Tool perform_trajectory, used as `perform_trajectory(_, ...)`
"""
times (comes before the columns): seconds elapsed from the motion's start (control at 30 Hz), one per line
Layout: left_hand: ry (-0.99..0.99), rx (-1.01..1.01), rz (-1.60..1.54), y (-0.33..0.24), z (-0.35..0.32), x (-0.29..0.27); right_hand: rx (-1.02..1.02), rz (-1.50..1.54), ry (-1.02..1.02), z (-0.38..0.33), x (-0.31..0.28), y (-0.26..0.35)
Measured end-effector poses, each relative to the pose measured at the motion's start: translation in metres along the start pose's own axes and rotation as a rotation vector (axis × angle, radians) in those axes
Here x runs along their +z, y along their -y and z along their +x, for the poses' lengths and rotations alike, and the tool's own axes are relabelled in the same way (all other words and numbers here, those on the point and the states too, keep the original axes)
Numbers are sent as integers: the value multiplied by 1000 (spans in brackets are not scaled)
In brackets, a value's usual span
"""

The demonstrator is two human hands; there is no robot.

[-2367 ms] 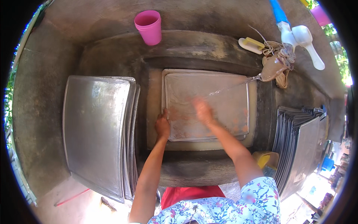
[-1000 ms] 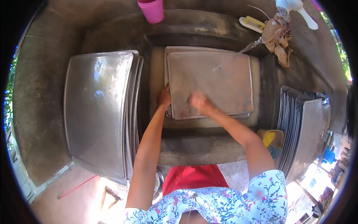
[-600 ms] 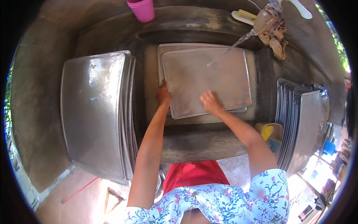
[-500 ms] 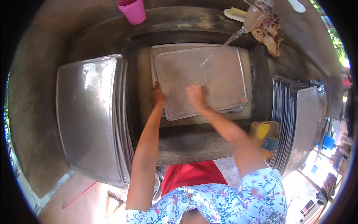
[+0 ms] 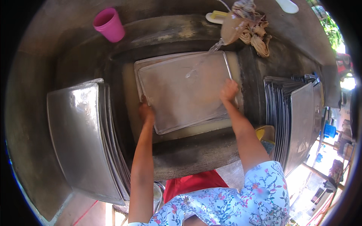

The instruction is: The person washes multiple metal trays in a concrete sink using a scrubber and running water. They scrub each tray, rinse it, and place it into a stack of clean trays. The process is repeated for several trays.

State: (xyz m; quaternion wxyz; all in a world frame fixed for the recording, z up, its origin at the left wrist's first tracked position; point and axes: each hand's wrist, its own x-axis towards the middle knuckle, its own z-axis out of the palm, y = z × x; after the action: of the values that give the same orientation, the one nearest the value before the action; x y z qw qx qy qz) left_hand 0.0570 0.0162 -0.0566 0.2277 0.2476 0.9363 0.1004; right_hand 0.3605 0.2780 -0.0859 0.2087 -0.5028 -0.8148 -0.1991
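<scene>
A flat metal baking tray lies tilted on top of another tray in a concrete basin of cloudy water. My left hand grips the top tray's left edge, its thumb along the rim. At the right edge, my right hand is closed in a fist against the tray; whether it holds anything is hidden. Water pours onto the tray's upper part from a cloth-wrapped, brownish spout.
Stacked metal trays lean left of the basin, and several more stand on the right. A pink bucket and a yellow-and-white brush sit on the far ledge. A yellowish container is beside my right arm.
My right hand has moved from the middle of the tray to its right edge. My left hand stays at the left edge. The whole view has shifted and tilted slightly.
</scene>
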Motion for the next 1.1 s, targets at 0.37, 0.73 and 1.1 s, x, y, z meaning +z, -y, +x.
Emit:
perform_trajectory(0.37,-228,211,-123,9,17,-1,-146,403,506,-79,-73,17)
perform_trajectory(0.73,-86,38,90,-10,6,-18,375,627,410,83,56,159)
perform_trajectory(1.1,-97,44,121,7,-29,-8,176,349,235,75,17,53)
